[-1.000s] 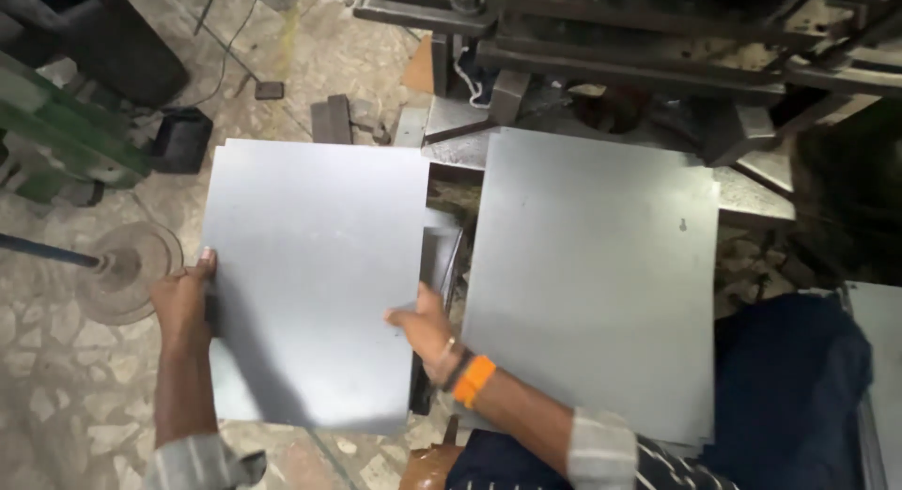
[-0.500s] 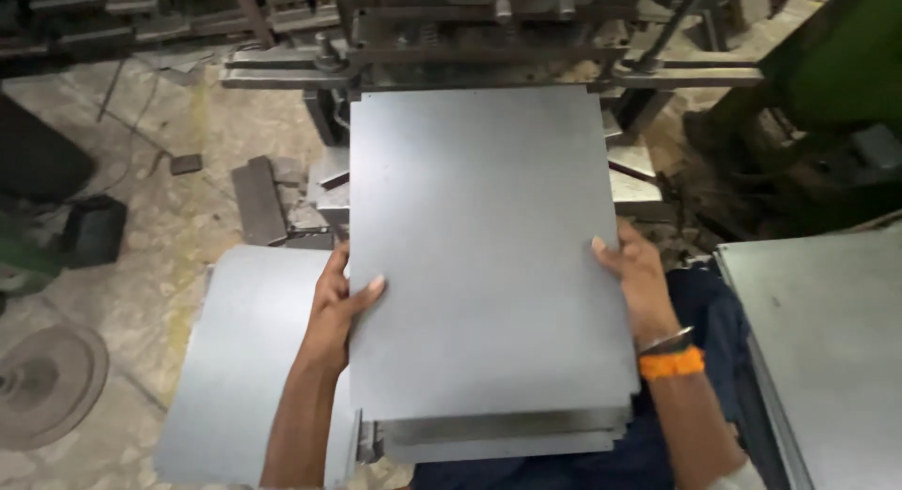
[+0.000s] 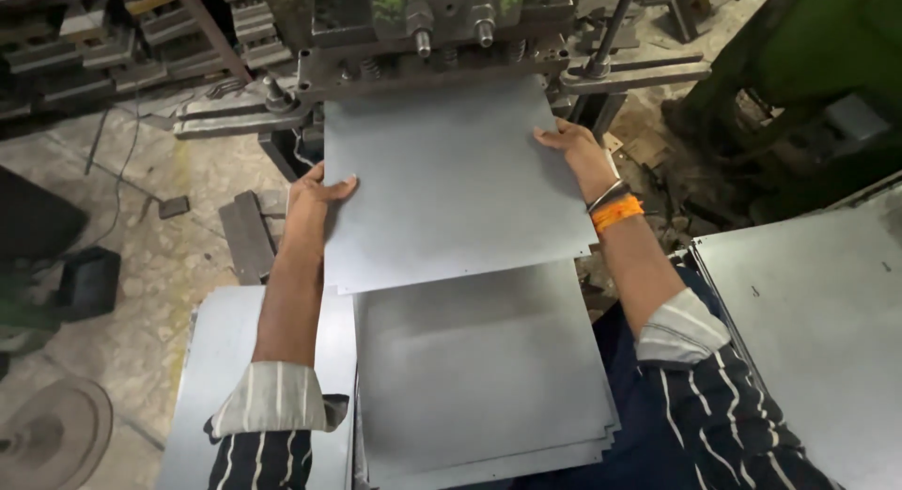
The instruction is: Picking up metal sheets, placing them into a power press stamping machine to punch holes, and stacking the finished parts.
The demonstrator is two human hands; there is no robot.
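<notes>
While both hands hold it by its side edges, one grey metal sheet (image 3: 451, 180) lies flat in the upper middle of the frame, its far edge under the dark head of the press machine (image 3: 442, 30).

Item, left hand (image 3: 315, 203): grip closed on the sheet's left edge, thumb on top, fingers beneath and out of sight; rolled striped cuff on the forearm.

Item, right hand (image 3: 578, 152): grip closed on the sheet's right edge near the far corner; orange wristband (image 3: 617, 213) and a dark bangle on the wrist.

Item, stack of sheets (image 3: 484, 377): lower middle of the frame, just below the held sheet, which overlaps its far edge; several plies show at the near corner.

Item, second pile of sheets (image 3: 216, 387): lower left, beside the stack, partly under the left arm.

Item, third pile of sheets (image 3: 808, 330): right edge of the frame, well apart from the hands.

Item, flat metal bar (image 3: 246, 236): on the stained floor, left of the press.

Progress, as judged: one sheet entered at the press; whether it is fully seated cannot be told. The stack suggests many sheets remain.
</notes>
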